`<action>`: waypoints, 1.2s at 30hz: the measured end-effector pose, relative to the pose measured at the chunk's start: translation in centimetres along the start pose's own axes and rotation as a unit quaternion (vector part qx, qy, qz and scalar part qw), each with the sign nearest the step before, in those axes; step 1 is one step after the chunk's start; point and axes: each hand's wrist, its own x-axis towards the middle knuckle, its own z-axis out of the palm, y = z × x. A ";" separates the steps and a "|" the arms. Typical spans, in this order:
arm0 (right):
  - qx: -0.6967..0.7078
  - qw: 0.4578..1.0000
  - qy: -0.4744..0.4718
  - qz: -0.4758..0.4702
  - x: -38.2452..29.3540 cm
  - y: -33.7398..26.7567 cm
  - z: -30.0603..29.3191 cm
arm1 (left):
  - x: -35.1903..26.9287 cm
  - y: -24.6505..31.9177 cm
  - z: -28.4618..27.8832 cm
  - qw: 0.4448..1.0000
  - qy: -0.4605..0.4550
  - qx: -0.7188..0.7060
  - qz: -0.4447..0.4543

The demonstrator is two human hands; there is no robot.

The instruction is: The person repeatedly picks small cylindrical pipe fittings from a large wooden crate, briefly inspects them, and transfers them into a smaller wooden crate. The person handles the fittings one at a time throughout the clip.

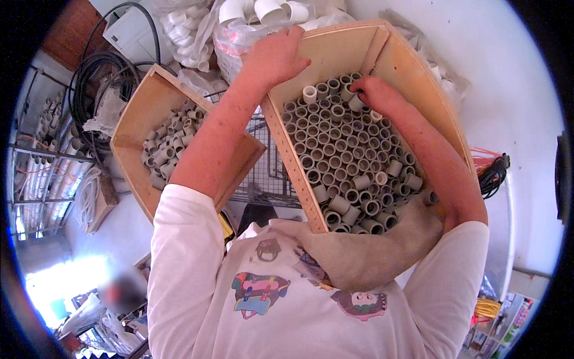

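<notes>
In front of me a large wooden box [293,164] holds many grey plastic pipe couplings [341,144]. Most stand upright in close rows with their round openings up; several lie on their sides toward the near end. My left hand [276,56] grips the box's far rim near its left corner, thumb on the inner side. Inside the box, at the far right of the rows, my right hand [376,95] has its fingertips on a tilted grey coupling [356,103]. A white coupling [309,94] stands at the far left of the rows.
To the left, a second wooden box [128,139] contains loose grey fittings [168,146]. Between the boxes shows a wire-mesh rack [264,175]. Bags of white pipe elbows [269,11] lie behind. A brown cloth [376,256] drapes over the near corner. Black hose coils [101,85] hang at left.
</notes>
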 end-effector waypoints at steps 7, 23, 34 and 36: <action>0.314 0.942 0.003 0.117 0.2 -5.5 -6.2 | -0.1 0.4 -0.3 1.000 0.006 0.000 0.003; 0.587 0.795 0.060 0.140 -4.8 -10.3 -7.5 | -1.3 2.9 -3.8 0.955 0.098 -0.095 0.262; 0.598 0.796 0.048 0.086 -5.3 -10.3 -8.3 | -3.6 5.0 -3.8 0.940 -0.001 -0.308 0.146; 0.601 0.793 0.048 0.084 -5.5 -10.9 -8.6 | -4.0 5.0 -3.9 0.935 0.012 -0.333 0.120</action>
